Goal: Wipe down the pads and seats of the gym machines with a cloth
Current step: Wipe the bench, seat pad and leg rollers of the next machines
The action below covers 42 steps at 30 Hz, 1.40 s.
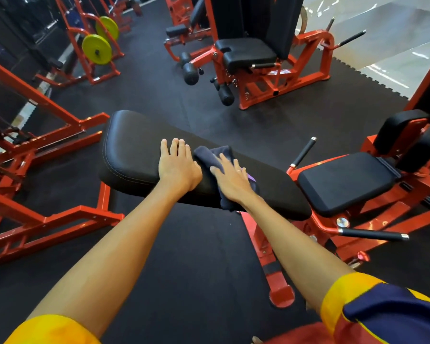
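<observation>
We see both hands released: left hand flat on the pad, right hand pressing the cloth at its near edge.

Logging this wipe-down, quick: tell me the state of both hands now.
Left hand: open, flat on the bench pad.
Right hand: open, pressing the cloth onto the pad.

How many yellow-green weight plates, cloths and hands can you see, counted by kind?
yellow-green weight plates: 2
dark cloth: 1
hands, left hand and right hand: 2
Total: 5
</observation>
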Available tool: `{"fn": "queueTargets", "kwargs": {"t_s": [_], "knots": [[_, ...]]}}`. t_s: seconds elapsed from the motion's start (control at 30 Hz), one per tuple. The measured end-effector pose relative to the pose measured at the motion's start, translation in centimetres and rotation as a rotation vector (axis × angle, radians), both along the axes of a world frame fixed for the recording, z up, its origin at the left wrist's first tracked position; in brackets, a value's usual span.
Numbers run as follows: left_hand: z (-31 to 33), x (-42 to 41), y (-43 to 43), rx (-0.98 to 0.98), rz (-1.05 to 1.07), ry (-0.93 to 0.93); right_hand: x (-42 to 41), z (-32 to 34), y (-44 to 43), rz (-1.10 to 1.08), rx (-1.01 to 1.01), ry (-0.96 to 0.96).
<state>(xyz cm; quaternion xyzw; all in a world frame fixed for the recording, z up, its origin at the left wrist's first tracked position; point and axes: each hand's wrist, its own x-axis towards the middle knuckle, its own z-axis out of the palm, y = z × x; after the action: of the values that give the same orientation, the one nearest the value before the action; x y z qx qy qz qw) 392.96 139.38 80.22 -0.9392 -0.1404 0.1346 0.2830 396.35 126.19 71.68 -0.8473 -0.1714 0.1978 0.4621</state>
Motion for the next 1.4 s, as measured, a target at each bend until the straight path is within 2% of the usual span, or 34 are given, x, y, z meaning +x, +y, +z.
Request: {"fn": "queueTargets", "kwargs": {"t_s": [0.1, 0.27, 0.37, 0.5, 0.63, 0.73, 0.83, 0.97, 1.07, 1.17, 1.23, 1.3, 1.4], "knots": [[-0.1, 0.1, 0.0, 0.004, -0.003, -0.011, -1.6, -2.4, -2.2, -0.012, 0.024, -0.092], [-0.6, 0.5, -0.1, 0.013, 0.005, -0.03, 2.5, -5.1, -2.8, -0.108, -0.083, 0.129], [-0.9, 0.8, -0.6, 0.028, 0.025, -0.049, 7.2, -3.8, 0.3, -0.061, -0.096, 0.15], [-1.3, 0.8, -0.7, 0.062, 0.044, -0.074, 6.9, -2.2, 3.3, 0.067, -0.061, -0.012], [-1.4, 1.0, -0.9, 0.068, 0.046, -0.083, 3.8, -3.4, -0.6, 0.206, 0.05, -0.172], [-1.5, 1.3, -1.3, 0.045, 0.066, -0.108, 5.9, -5.9, -2.5, 0.205, -0.018, -0.122], [-1.9, 1.6, -1.6, 0.046, 0.106, -0.126, 10.1, -5.6, 0.1, 0.205, -0.085, -0.052], [-2.7, 2.1, -2.2, 0.059, 0.152, -0.142, 12.3, -2.3, 4.4, 0.236, 0.012, 0.006], [-3.4, 3.0, -2.7, 0.063, 0.182, -0.147, 11.5, -2.4, 3.5, 0.379, 0.123, -0.09], [-4.2, 3.7, -3.3, 0.057, 0.192, -0.175, 10.6, -5.4, -0.7, 0.481, 0.127, -0.276], [-4.8, 4.2, -3.4, 0.058, 0.197, -0.194, 12.1, -7.8, -2.6, 0.439, 0.078, -0.254], [-5.3, 4.8, -3.4, 0.05, 0.196, -0.203, 14.2, -9.0, -2.1, 0.34, 0.015, -0.156], [-5.8, 5.8, -3.6, 0.036, 0.195, -0.208, 16.8, -6.9, 1.8, 0.219, 0.017, -0.1]]}}
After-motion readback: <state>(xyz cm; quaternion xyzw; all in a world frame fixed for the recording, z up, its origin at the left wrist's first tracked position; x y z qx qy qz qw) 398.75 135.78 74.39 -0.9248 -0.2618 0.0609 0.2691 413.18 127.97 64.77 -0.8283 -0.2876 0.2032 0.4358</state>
